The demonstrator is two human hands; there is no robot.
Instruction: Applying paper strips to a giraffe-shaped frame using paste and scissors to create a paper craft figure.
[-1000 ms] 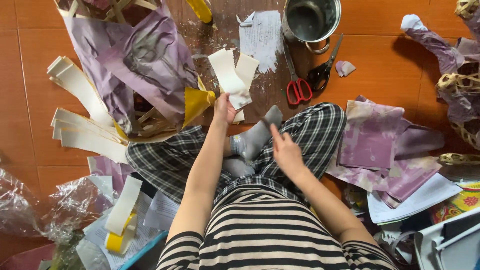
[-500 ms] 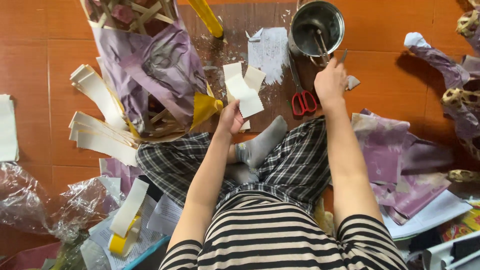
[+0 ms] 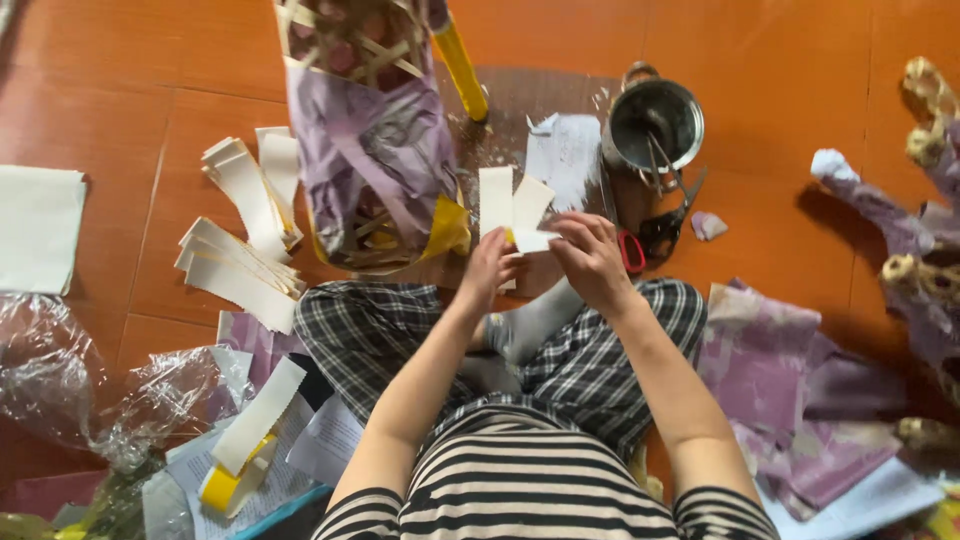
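White paper strips (image 3: 512,208) lay on the floor before crossed legs, pinched by both hands: the left hand (image 3: 487,270) gripped their lower edge, the right hand (image 3: 590,258) their side. Red-handled scissors (image 3: 640,235) and a metal pot (image 3: 655,122) sat just beyond.

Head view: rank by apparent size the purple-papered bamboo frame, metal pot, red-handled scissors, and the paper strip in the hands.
1. Bamboo frame, clearly largest.
2. Metal pot.
3. Scissors, partly hidden by the right hand.
4. Paper strip, smallest. Scissors versus strip is unsure.

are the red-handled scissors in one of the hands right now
No, the red-handled scissors lie on the floor beside the metal pot, while both hands hold white paper strips.
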